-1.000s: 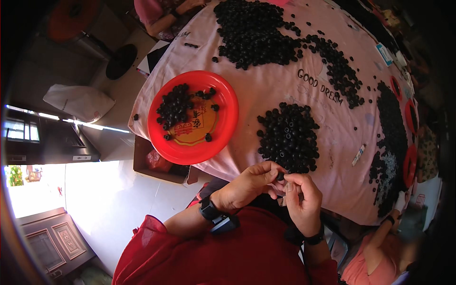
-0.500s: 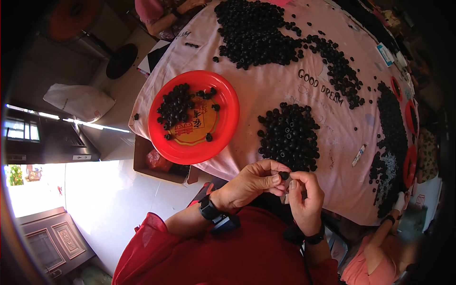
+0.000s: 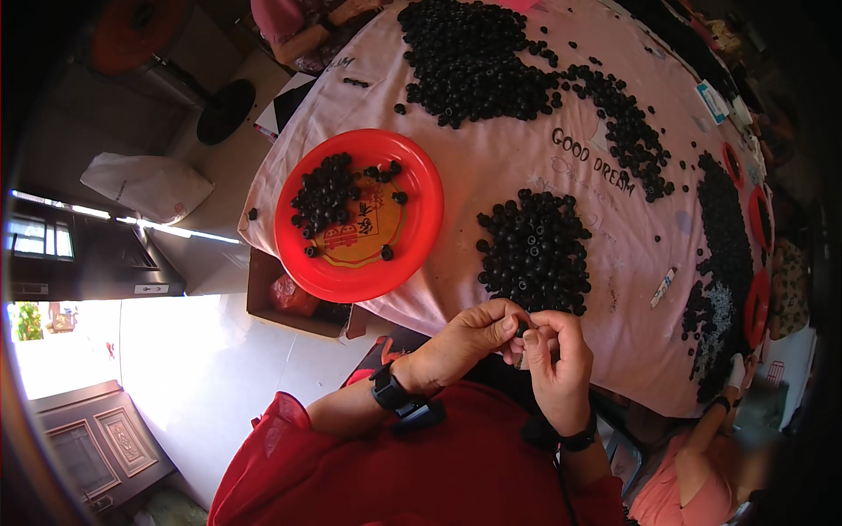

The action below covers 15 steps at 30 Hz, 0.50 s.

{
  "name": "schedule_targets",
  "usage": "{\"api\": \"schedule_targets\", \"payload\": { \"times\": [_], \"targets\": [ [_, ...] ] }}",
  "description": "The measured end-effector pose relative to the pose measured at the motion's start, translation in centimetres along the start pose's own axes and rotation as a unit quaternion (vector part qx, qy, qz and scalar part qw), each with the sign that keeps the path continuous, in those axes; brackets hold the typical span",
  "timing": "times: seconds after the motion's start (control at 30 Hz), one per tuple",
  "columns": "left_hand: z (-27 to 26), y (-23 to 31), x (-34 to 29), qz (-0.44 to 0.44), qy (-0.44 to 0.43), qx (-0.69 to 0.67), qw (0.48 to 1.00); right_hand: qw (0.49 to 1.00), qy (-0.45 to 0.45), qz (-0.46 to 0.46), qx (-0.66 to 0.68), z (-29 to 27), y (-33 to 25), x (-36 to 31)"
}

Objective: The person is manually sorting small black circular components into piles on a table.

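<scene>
Close in front of me, my left hand (image 3: 474, 340) pinches a small round black part (image 3: 522, 329) between thumb and fingertips. My right hand (image 3: 561, 359) meets it there, thumb and index finger pressed together at the part's edge. Something small and pale shows below the fingertips, too little of it to name. Just beyond my hands lies a heap of similar black parts (image 3: 533, 245), some with a hole showing. To the left, a red plate (image 3: 423, 237) carries a smaller cluster of black parts (image 3: 323, 195) and a few loose ones.
A pink cloth (image 3: 438, 175) covers the table. Large black piles (image 3: 474, 66) lie at the far side, and more (image 3: 726, 228) at the right beside red plates (image 3: 758, 307). A marker (image 3: 664, 287) rests at right. Co-workers' arms (image 3: 697, 438) show at lower right and top left.
My fingers have closed in around the black part, and my right hand has shifted slightly left and up. The plate and heaps look unchanged.
</scene>
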<state>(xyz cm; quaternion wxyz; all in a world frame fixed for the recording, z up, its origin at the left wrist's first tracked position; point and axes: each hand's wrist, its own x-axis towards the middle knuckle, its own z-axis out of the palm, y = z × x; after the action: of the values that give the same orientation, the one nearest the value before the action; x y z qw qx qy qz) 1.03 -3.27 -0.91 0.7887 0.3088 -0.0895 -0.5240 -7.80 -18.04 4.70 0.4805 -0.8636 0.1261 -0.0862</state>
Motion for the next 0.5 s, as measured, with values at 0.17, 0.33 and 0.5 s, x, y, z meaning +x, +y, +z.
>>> {"api": "schedule_targets", "payload": {
  "times": [0.17,0.33,0.5],
  "targets": [
    [0.2,0.3,-0.2,0.019,0.0,0.044,0.999,1.0,0.01,-0.024,0.014,0.5,0.0,0.1],
    [0.0,-0.2,-0.1,0.016,0.01,0.045,0.999,0.998,0.01,-0.026,0.047,0.3,0.4,0.1],
    [0.1,0.1,-0.2,0.014,-0.001,0.067,0.998,1.0,-0.009,0.022,0.019,0.0,-0.5,0.2]
  ]
}}
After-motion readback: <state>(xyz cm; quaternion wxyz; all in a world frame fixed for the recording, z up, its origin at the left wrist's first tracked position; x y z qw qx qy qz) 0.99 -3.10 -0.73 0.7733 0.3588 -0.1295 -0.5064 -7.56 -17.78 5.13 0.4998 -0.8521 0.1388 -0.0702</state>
